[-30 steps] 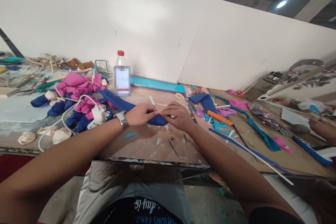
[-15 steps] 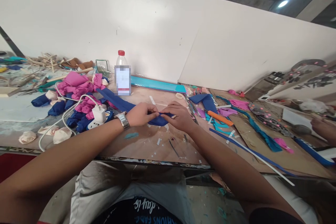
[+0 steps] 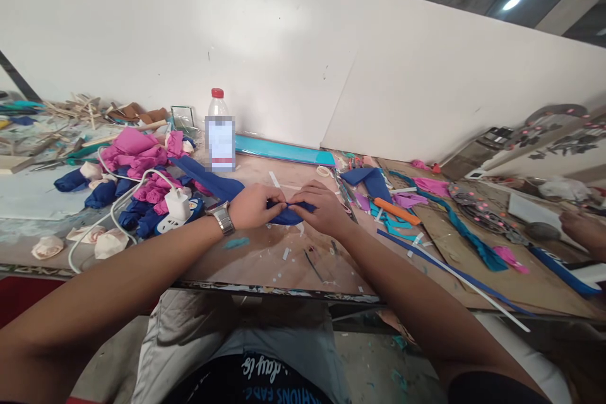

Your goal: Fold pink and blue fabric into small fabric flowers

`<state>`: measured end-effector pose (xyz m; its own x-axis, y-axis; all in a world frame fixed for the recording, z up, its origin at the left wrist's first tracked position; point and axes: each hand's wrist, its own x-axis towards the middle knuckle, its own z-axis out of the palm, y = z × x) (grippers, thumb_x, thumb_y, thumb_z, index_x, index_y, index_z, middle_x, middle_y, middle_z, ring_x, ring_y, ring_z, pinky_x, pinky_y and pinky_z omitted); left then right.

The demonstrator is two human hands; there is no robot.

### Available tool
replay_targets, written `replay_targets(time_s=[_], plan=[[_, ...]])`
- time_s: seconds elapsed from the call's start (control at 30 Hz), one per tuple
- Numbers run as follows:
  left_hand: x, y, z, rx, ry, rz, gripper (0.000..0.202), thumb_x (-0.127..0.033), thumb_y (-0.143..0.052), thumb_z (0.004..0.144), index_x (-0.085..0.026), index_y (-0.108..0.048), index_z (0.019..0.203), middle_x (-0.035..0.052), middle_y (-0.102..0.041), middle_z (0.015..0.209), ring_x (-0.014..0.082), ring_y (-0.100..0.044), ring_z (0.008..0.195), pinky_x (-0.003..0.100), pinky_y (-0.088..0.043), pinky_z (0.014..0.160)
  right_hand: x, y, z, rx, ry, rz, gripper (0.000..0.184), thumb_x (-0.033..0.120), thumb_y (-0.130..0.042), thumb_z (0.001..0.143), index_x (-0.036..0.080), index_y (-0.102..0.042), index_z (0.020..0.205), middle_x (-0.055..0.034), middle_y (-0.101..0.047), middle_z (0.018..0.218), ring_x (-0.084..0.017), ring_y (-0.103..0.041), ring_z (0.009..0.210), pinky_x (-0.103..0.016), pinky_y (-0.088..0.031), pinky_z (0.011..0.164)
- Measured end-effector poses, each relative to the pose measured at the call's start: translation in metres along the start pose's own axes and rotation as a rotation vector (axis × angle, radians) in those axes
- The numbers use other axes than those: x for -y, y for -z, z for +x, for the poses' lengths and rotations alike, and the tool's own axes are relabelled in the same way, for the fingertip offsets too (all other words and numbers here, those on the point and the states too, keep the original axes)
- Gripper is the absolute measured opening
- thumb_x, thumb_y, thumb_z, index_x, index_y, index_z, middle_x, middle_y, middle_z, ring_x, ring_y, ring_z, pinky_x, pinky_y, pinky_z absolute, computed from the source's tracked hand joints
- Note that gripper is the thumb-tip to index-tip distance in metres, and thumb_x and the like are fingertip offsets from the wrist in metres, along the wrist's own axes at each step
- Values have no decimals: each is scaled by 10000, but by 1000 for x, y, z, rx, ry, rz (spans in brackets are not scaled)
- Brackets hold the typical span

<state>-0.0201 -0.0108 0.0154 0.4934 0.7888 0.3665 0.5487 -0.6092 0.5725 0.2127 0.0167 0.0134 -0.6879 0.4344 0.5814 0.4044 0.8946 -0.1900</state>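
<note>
A strip of dark blue fabric or crepe paper (image 3: 208, 179) runs from the pile on the left into my hands at the middle of the table. My left hand (image 3: 255, 205), with a metal watch (image 3: 221, 218) on its wrist, pinches the strip between thumb and fingers. Opposite it, my right hand (image 3: 319, 207) pinches the same strip, the thumb tips nearly meeting. Part of the strip hangs in a fold beneath the fingers. A thin white strip (image 3: 274, 180) lies just behind my hands.
Pink and blue rolled pieces (image 3: 137, 151), a power strip (image 3: 177, 214) with white cable and a capped bottle (image 3: 218, 139) stand left. An orange-handled cutter (image 3: 396, 211), blue strips and cardboard (image 3: 445, 240) lie right. Another person's hand (image 3: 582, 227) shows at far right.
Both hands stay in the same place, still pinching the blue strip, with only slight finger movement. The blue strip's left stretch has shifted a little. The whole view has moved slightly.
</note>
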Motion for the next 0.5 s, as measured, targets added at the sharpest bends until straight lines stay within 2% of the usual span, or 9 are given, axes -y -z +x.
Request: replay_targets(time_s=[0.2,0.33,0.5], plan=[[-1,-2,1,-24,-79,217,195,-286,-575,960,-216,-756,944,19,-791,860,181,-698,755,313,-448,777,5,0,-1,-18,-112,-32,122,348,-678,967,241,-730,948,-53,-777,1002,-256,-640,1011,-455,-447,959],[1,-3,1,-23,-111,262,194,-300,-566,983,-220,-742,961,15,-793,878,197,-712,786,347,-456,854,9,0,0,0,-142,-11,154,365,-645,984,230,-715,958,-61,-762,1000,-261,-624,1031,-453,-430,976],[2,-3,1,-15,-171,328,238,-329,-521,1019,-209,-722,976,30,-774,861,203,-713,820,362,-441,865,11,2,1,48,-159,48,218,399,-587,1010,217,-699,964,-76,-742,1001,-257,-611,1027,-435,-435,964]])
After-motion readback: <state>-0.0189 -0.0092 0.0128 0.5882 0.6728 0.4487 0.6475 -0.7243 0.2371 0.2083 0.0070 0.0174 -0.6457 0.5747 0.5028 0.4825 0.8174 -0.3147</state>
